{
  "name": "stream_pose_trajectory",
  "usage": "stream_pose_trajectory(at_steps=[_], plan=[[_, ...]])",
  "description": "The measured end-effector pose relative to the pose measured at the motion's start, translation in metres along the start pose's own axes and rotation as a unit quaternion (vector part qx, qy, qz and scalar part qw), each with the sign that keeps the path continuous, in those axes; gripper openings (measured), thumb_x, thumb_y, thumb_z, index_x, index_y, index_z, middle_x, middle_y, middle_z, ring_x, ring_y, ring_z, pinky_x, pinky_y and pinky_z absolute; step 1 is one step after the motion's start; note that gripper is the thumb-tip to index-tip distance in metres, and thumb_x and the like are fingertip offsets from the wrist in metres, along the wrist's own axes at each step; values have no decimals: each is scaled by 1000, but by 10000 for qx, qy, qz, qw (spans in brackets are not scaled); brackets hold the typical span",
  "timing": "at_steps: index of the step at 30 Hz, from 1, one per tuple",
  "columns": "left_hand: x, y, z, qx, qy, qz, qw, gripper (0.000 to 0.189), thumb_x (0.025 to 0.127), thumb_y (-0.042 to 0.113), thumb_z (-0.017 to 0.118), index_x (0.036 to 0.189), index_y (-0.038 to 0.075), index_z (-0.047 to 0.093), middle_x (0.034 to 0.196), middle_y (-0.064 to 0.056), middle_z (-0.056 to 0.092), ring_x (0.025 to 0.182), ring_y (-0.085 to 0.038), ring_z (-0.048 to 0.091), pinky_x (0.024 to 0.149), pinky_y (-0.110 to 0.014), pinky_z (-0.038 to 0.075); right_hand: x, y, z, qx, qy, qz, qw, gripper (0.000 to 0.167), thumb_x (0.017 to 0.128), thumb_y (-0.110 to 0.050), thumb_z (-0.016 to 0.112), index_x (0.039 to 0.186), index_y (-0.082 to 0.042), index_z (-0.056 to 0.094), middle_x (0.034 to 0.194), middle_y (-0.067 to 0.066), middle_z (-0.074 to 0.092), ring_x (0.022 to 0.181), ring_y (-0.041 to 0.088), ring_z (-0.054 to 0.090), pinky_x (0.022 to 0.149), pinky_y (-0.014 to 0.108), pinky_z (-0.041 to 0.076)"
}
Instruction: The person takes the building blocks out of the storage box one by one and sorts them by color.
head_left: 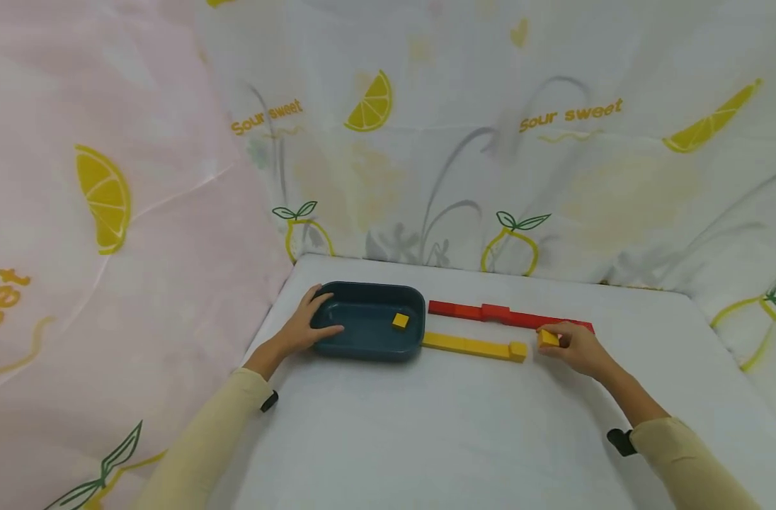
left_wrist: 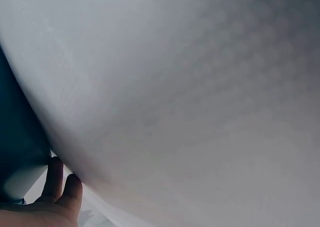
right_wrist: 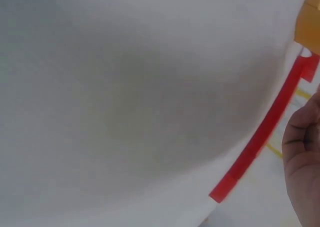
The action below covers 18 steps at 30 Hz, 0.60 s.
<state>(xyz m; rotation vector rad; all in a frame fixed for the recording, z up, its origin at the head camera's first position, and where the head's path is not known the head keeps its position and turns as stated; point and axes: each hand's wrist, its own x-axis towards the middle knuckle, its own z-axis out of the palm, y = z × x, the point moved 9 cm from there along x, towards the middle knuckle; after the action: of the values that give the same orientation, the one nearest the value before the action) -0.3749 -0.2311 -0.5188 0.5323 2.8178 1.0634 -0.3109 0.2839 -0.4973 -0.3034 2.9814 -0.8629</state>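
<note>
A dark blue rectangular bin (head_left: 369, 354) stands on the white surface with one yellow cube (head_left: 400, 321) inside it. My left hand (head_left: 299, 327) holds the bin's left end, with thumb and fingers spread over its rim. Between thumb and fingers, my right hand (head_left: 582, 348) pinches another yellow cube (head_left: 548, 338), seen partly as a yellow block (right_wrist: 307, 27) in the right wrist view. Just left of it, a yellow row of blocks (head_left: 471, 346) runs from the bin to a raised cube (head_left: 518, 350). A red row of blocks (head_left: 452, 309) lies behind, its right end partly hidden by my right hand.
A white cloth covers the table (head_left: 439, 432). Behind and on the left hang cloth walls (head_left: 426, 163) printed with lemons and words. Black bands (head_left: 621, 442) sit at both wrists.
</note>
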Motion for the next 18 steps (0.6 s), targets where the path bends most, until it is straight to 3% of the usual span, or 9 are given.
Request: stream_pose_trajectory(at_steps=[7,12,18], plan=[[-4,-6,-11,-13,133,-17,9999,90,86,48,73,155,13,28,166,-14,1,150,-45,10,112,-72,21,0,9,30,362,-516,288,9976,50,84,-29,78,127,-6,65,101,7,60,82,19,50,63,23,47],[5,1,3,-64,-6,137,9999,90,86,51,71,156,12,28,166,-16,1,150,-46,10,112,-71,21,-9,23,29,234,-480,546,9971,47,84,-25,79,125,-6,67,98,7,58,80,19,50,63,23,47],[8,3,2,-49,-3,112,9999,88,87,48,72,155,12,29,166,-15,0,150,-45,10,111,-72,22,-7,19,30,97,-424,364,9984,45,84,-24,79,124,-6,67,95,6,58,81,19,50,64,25,46]])
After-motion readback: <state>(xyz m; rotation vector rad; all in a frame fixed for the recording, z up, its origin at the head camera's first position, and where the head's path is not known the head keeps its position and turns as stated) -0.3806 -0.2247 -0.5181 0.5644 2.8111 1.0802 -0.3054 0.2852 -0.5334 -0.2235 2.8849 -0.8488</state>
